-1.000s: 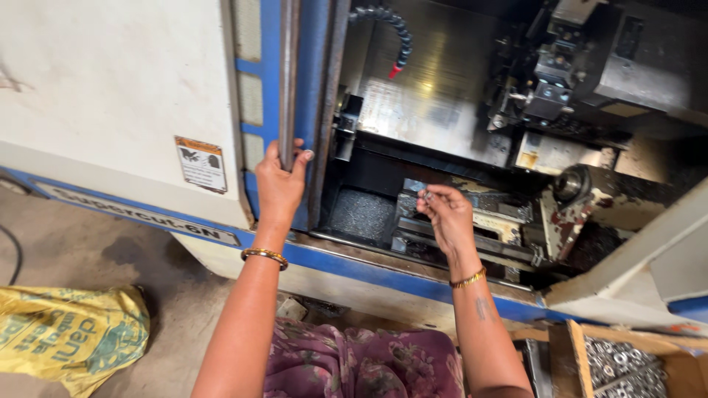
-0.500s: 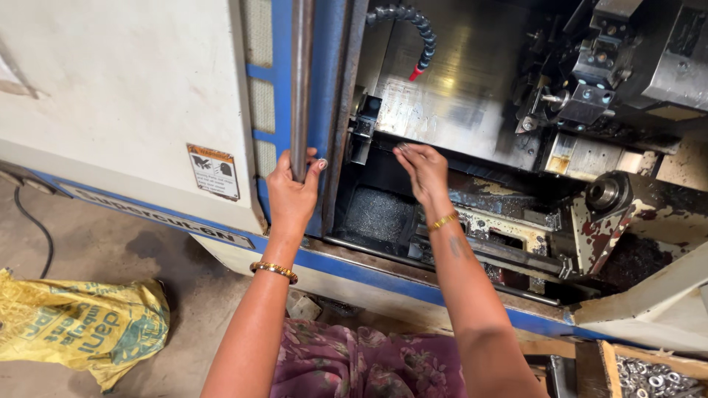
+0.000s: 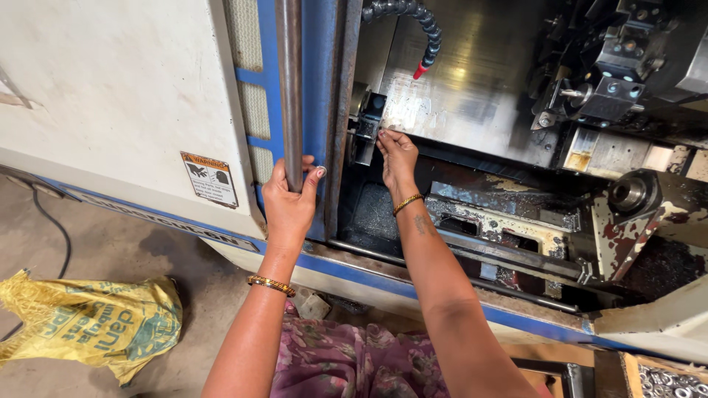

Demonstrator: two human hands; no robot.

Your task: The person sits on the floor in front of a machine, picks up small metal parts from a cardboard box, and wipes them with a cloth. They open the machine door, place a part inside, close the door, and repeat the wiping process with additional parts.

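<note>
Item, lathe bay: our left hand [image 3: 289, 203] stays wrapped around the door handle bar [image 3: 289, 88], while our right hand [image 3: 396, 153] has moved from the bed up to the chuck [image 3: 364, 127] right of that bar, fingertips pinching a small part we cannot identify.

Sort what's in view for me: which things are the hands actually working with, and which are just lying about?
In use:
left hand gripping the door handle bar
right hand with fingertips at the chuck inside the machine

Lying about:
yellow sack on the floor
box of metal parts, bottom right
black cable
</note>
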